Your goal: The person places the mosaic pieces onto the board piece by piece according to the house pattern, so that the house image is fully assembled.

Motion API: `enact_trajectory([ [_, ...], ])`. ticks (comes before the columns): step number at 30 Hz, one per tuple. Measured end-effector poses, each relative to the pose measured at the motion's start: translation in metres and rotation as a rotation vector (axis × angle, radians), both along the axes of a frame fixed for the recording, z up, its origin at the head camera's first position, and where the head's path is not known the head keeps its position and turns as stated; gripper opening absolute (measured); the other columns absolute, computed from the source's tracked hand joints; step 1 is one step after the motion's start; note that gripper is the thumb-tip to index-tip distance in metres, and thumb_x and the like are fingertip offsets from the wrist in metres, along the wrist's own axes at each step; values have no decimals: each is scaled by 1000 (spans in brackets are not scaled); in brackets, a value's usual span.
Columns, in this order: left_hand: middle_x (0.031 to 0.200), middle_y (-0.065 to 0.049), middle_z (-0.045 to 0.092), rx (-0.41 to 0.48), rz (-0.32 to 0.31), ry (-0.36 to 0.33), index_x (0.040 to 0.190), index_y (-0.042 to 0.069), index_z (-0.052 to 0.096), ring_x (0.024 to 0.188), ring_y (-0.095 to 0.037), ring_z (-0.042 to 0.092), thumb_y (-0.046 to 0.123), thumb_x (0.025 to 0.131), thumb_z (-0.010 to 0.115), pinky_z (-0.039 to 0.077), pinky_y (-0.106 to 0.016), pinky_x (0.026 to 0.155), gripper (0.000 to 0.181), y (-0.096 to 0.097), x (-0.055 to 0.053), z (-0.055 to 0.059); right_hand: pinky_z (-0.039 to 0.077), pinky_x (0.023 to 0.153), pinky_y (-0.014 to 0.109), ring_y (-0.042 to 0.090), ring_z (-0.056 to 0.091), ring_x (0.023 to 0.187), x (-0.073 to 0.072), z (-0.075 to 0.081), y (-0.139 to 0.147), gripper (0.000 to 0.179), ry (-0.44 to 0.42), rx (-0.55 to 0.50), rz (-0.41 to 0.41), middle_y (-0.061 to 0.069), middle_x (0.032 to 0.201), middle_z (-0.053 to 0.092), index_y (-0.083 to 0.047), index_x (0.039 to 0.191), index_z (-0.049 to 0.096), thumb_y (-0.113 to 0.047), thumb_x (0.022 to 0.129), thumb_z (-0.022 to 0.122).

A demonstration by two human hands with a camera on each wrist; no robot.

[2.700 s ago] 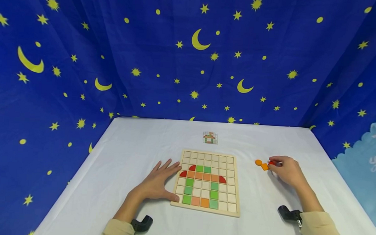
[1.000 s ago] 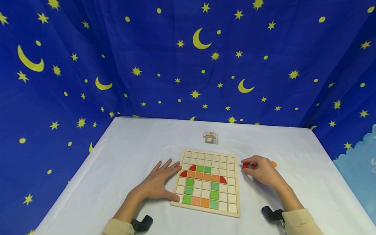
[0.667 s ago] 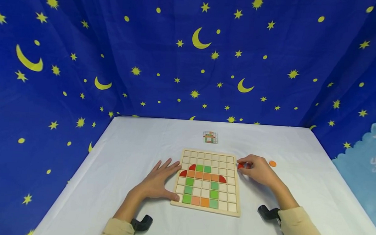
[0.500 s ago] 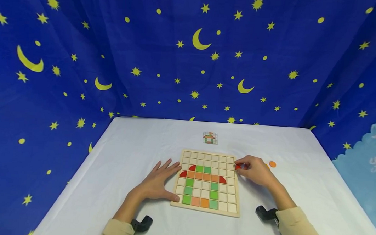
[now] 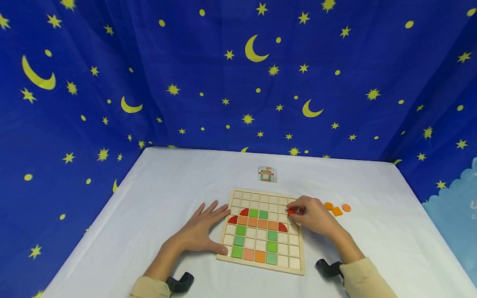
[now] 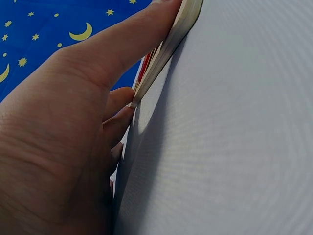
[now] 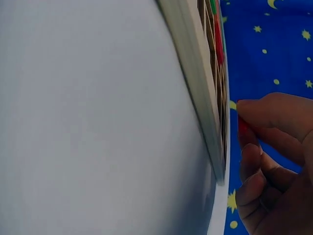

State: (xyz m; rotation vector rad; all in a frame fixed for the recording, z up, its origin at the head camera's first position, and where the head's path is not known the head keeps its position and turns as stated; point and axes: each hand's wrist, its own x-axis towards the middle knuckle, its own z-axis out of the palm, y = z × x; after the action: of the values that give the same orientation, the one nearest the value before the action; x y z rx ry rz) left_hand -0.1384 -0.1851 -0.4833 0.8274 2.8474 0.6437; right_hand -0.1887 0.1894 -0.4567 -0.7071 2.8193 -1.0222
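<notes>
A square wooden grid board [image 5: 261, 269] lies on the white table, holding green, orange, pink and red pieces in a house-like pattern. My left hand [image 5: 197, 232] rests against its left edge, fingers spread and straight, thumb at the lower left corner. Over the right side of the board, my right hand [image 5: 316, 216] pinches a red piece [image 5: 292, 212] between thumb and fingertips. In the right wrist view that red piece [image 7: 243, 126] shows partly, the rest covered by fingers. Its nearest neighbour in the pattern is a red quarter-round piece [image 5: 282, 227].
Right of the board lie an orange round piece [image 5: 328, 206], an orange square piece [image 5: 337, 211] and a lighter orange round piece [image 5: 346, 208]. A small pattern card [image 5: 267, 174] lies behind the board. A blue star-print curtain [image 5: 210, 75] encloses the table.
My right hand has carried the red piece leftward from beside the loose orange pieces to over the board's right side, uncovering those pieces. My left hand has stayed in place.
</notes>
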Motion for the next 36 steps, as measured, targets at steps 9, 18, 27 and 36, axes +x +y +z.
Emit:
enact_trajectory([
  [9,157,5,24,13,-13,25,151,20,34,145,-25,9,80,60,67,2,-50,115,113,0,1,1,46,56,27,12,53,70,-1,4,-17,27,-2,3,45,-9,84,60,-10,108,74,-18,81,77],
  [18,157,9,22,-5,3,6,151,23,33,145,-20,6,82,59,66,-1,-45,116,114,1,-1,-1,46,57,26,10,52,68,-1,5,-32,27,4,19,73,-9,83,61,-8,107,74,-14,81,76],
  [27,157,10,21,-8,12,1,151,24,32,145,-19,5,82,59,66,-2,-44,116,114,0,-1,0,47,60,27,7,53,71,-1,7,-42,24,20,66,107,-6,90,64,-9,107,74,-14,84,75],
  [36,157,8,22,-7,4,0,151,23,33,145,-21,7,83,60,65,0,-46,116,114,1,0,1,47,62,27,7,53,71,-1,6,-42,21,17,99,86,-8,87,63,-12,104,75,-16,83,75],
])
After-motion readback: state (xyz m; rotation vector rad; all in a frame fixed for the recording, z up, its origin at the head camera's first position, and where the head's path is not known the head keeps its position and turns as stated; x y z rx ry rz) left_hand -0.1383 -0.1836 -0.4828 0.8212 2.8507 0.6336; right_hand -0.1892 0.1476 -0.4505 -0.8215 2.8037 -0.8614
